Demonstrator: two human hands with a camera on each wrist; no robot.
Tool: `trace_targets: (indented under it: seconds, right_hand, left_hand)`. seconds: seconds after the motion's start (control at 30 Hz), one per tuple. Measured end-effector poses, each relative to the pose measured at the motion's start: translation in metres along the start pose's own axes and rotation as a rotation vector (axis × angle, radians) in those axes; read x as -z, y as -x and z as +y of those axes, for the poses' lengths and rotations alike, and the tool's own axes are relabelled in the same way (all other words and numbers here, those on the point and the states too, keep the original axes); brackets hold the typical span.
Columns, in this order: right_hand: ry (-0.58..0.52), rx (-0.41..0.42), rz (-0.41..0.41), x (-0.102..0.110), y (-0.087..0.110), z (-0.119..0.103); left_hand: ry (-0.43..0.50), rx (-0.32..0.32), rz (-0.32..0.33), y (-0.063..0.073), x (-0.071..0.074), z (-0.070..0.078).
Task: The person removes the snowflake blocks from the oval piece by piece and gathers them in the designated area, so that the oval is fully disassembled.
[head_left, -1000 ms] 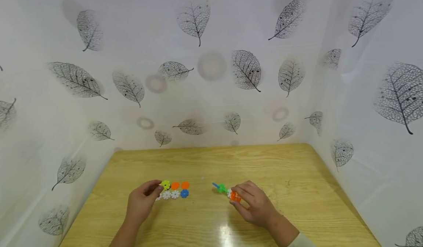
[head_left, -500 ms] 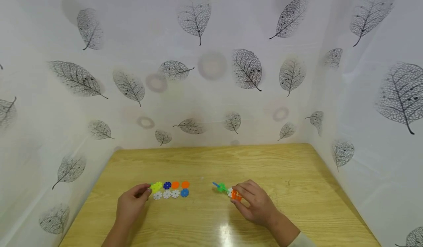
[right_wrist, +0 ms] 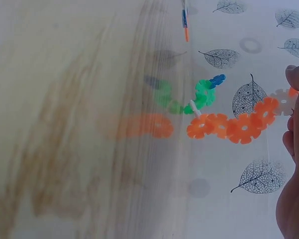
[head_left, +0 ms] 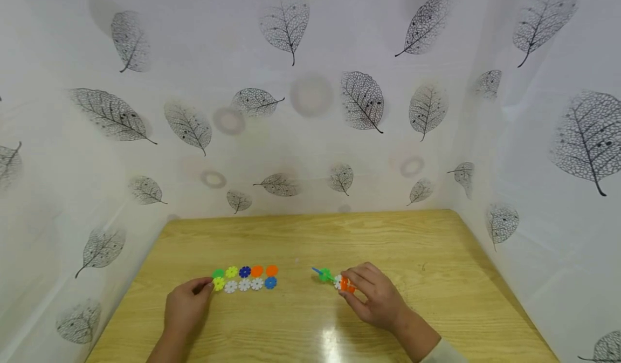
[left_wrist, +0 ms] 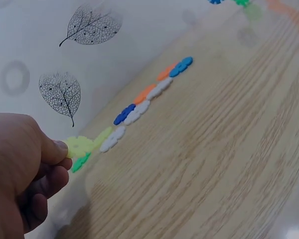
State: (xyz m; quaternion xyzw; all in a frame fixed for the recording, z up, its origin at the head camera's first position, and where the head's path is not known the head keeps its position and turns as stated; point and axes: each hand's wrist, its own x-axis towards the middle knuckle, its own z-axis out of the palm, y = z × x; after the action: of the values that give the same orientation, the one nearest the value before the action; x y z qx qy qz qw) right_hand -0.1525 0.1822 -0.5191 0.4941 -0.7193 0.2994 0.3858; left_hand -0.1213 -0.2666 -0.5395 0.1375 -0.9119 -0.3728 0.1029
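My left hand [head_left: 186,306] pinches a yellow flower-shaped plastic disc [left_wrist: 78,146] between thumb and index finger, at the left end of two rows of such discs. Right beside it lie a green disc [head_left: 218,273] and another yellow disc [head_left: 232,272]. In my right hand [head_left: 375,297] is a chain of interlocked discs, held at its near end by thumb and fingers. Orange discs [right_wrist: 244,127], green discs [right_wrist: 205,92] and a blue disc [right_wrist: 218,80] show along the chain in the right wrist view; the fingers cover part of it.
Further along the rows lie a dark blue disc [head_left: 245,272], orange discs [head_left: 271,270], several white discs [head_left: 244,285] and a lighter blue disc [head_left: 270,282]. The wooden table [head_left: 388,239] is enclosed by a leaf-printed white sheet [head_left: 310,147] behind and at the sides.
My left hand has moved left along the rows, uncovering the dark blue, a white and the green disc. Two separate yellow discs now show. The right hand has stayed nearly still with the chain.
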Motion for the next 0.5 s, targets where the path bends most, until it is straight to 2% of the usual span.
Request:
trace_targets:
  seconds: [0.17,0.5]
  right_hand:
    - [-0.001,-0.002,0.003,0.000,0.001,-0.001]
    - [-0.006,0.009,0.009,-0.002,0.000,-0.003]
  left_hand:
    - [-0.036,0.013,-0.031,-0.002,0.000,-0.006]
    - [-0.063,0.042,-0.009,-0.006,0.000,-0.012]
